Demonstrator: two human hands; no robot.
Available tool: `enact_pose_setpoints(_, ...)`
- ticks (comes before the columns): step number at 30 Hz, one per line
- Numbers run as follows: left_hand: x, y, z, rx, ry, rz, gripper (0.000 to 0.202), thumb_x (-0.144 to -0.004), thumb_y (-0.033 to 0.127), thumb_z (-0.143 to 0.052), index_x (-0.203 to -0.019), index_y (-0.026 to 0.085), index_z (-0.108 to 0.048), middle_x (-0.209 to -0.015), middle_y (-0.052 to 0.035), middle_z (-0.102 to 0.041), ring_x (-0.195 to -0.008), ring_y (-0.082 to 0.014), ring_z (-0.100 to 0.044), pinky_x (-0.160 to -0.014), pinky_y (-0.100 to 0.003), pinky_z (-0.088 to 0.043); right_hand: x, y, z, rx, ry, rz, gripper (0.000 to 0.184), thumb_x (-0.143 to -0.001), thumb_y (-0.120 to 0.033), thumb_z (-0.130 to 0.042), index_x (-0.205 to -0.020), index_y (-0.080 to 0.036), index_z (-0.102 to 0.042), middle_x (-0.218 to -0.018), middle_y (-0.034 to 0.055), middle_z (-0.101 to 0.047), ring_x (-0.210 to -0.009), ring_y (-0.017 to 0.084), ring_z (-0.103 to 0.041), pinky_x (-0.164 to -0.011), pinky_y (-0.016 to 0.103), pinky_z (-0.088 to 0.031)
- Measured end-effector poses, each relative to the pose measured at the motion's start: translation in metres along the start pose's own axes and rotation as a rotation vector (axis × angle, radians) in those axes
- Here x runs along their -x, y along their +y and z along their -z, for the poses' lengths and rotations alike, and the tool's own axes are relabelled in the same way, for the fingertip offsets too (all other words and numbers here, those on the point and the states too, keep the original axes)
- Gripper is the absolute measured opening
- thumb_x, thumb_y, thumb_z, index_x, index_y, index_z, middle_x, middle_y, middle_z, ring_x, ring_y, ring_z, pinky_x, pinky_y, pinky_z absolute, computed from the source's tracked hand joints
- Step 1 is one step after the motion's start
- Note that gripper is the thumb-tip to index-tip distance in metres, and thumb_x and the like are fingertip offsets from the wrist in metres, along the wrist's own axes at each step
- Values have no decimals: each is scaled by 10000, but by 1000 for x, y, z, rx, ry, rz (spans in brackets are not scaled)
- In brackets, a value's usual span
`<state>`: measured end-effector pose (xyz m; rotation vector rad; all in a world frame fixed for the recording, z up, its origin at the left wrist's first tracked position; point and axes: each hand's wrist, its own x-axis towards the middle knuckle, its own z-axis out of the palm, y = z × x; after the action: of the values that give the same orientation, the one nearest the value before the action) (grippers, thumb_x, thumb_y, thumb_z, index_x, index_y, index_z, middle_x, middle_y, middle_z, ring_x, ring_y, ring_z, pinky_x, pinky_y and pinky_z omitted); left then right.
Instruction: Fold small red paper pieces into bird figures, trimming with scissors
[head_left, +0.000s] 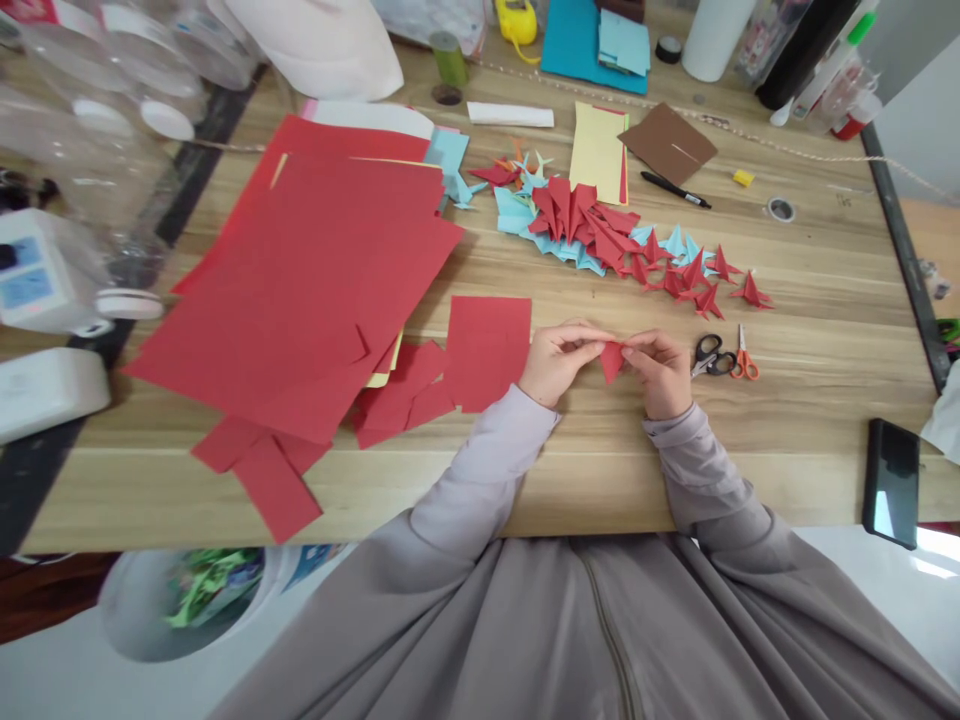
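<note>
Between my two hands is a small folded piece of red paper [612,362], its pointed end toward me. My left hand [561,358] pinches its left upper corner with thumb and fingers. On the other side, my right hand [660,368] pinches the right upper corner. Just left of my left hand lies a square red sheet [489,350]. Black-handled scissors [712,357] and orange-handled scissors [743,362] rest right of my right hand. Beyond my hands sit several folded red paper cranes [686,275] and a heap of red folded pieces [574,215] over light blue ones [525,212].
Large red sheets [322,270] cover the table's left, with red offcuts [274,485] near the front edge. A black pen [675,189], brown paper [669,143] and yellow paper [595,150] lie at the back. A phone [892,480] rests right; a bin [180,600] stands below left.
</note>
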<state>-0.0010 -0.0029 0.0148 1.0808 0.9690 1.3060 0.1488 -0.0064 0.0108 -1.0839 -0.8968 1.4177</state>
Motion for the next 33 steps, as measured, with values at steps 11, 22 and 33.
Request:
enact_pose_setpoints(11, -1, -6, -1, 152, -55, 101, 337, -606, 219, -796, -934, 185, -730, -765, -25, -717, -686, -136, -644, -713, -295, -529, 0, -6, -2, -118, 66, -119, 226, -545, -295, -824, -715, -214, -701, -643, -20, -712, -521, 135, -630, -494, 259, -533)
enact_pose_setpoints(22, 0, -4, -5, 172, -37, 115, 315, -591, 289, -818, -869, 175, -726, -783, -34, -721, -700, -144, -651, -707, -299, -531, -1, -7, -3, -100, 59, -73, 229, -555, -332, -825, -709, -208, -709, -625, -22, -690, -526, 117, -600, -516, 255, -516)
enact_pose_setpoints(33, -1, -7, -8, -64, 169, 87, 245, -640, 367, -773, -736, 150, -709, -729, -30, -697, -657, -124, -599, -672, -271, -489, 2, -5, -5, 111, 4, -39, 290, -565, -417, -819, -710, -196, -701, -651, -5, -707, -564, 132, -615, -565, 275, -537)
